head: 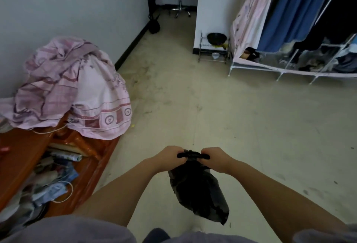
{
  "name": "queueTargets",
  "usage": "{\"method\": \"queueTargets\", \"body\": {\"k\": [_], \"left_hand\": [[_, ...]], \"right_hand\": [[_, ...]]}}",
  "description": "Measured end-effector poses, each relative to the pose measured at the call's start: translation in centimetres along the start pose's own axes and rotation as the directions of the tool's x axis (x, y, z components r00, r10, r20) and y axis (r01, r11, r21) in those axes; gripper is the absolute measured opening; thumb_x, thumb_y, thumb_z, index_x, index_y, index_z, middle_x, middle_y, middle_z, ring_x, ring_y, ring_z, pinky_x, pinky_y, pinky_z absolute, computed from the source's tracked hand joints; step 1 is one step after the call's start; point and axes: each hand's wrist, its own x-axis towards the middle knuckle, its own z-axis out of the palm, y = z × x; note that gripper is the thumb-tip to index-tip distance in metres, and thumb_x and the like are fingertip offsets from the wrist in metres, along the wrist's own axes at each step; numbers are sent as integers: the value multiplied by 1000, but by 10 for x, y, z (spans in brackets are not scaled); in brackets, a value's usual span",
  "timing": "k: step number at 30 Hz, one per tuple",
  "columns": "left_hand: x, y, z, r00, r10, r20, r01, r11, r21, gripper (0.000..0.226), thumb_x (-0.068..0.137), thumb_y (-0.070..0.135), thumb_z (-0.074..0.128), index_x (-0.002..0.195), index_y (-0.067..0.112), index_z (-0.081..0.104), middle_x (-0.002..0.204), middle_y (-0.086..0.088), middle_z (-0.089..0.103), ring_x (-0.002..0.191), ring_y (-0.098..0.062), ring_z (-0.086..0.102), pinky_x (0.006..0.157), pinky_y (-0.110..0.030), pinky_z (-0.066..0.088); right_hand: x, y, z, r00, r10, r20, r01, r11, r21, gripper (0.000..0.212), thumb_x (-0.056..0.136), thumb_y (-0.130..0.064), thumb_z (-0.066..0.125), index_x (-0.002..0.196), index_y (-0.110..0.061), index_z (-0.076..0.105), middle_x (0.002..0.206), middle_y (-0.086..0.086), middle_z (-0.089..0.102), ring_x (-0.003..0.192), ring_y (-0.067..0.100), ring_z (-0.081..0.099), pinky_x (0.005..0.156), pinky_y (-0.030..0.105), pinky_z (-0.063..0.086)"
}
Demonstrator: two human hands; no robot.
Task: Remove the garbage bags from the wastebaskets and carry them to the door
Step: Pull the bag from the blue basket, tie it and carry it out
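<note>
A: Both hands, left (170,156) and right (212,157), pinch our bag (199,190) by its twisted neck. It hangs clear of the floor (231,117).

B: We judge we're pulling the knot tight so nothing spills before the doorway.

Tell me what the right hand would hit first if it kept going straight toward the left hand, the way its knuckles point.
The right hand would meet the twisted neck of the black garbage bag it already grips, then the left hand just beyond; depth between them is unclear.
</note>
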Motion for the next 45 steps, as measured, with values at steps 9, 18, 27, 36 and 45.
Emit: {"method": "queueTargets", "body": {"k": [9, 18, 27, 36, 45], "left_hand": [[188, -17, -108, 1000, 8, -5, -8, 999, -31, 16, 89, 25, 50, 85, 11, 58, 81, -2, 58, 75, -16, 52, 62, -25, 37], [375, -55, -266, 998, 54, 30, -55, 998, 18, 11, 89, 25, 52, 78, 21, 54, 71, 8, 51, 69, -12, 50, 54, -16, 35], [569, -97, -386, 999, 29, 20, -30, 998, 48, 16, 87, 24, 53, 74, 16, 55, 69, 2, 53, 66, -14, 50, 57, -26, 36], [749, -118, -503, 997, -46, -69, 39, 994, -99, 25, 83, 26, 55, 60, 29, 45, 63, 8, 49, 58, -7, 47, 54, -23, 34], [892, -204, -632, 990, -107, -94, 96, 988, -119, 26, 85, 26, 55, 61, 27, 45, 62, 5, 50, 59, -12, 48, 55, -26, 35]], "right_hand": [[185, 42, -125, 1000, -23, 0, 23, 999, -48, 36, 89, -28, 55, 58, -28, 37, 63, -6, 45, 71, 20, 48, 56, 27, 32], [374, 44, -244, 997, -9, -82, 8, 1000, -9, 26, 89, -26, 55, 66, -21, 43, 71, 2, 51, 70, 21, 48, 59, 29, 33], [569, 70, -358, 998, -36, -50, 35, 999, -26, 29, 90, -26, 53, 64, -20, 42, 61, -5, 43, 69, 22, 47, 59, 29, 31], [767, 107, -497, 989, -141, 45, 146, 979, -145, 23, 92, -29, 52, 72, -17, 47, 72, 4, 52, 72, 21, 48, 63, 29, 32], [986, 87, -575, 974, -211, 85, 223, 961, -165, 19, 91, -29, 53, 75, -17, 51, 75, 4, 53, 73, 22, 49, 64, 28, 33]]}}
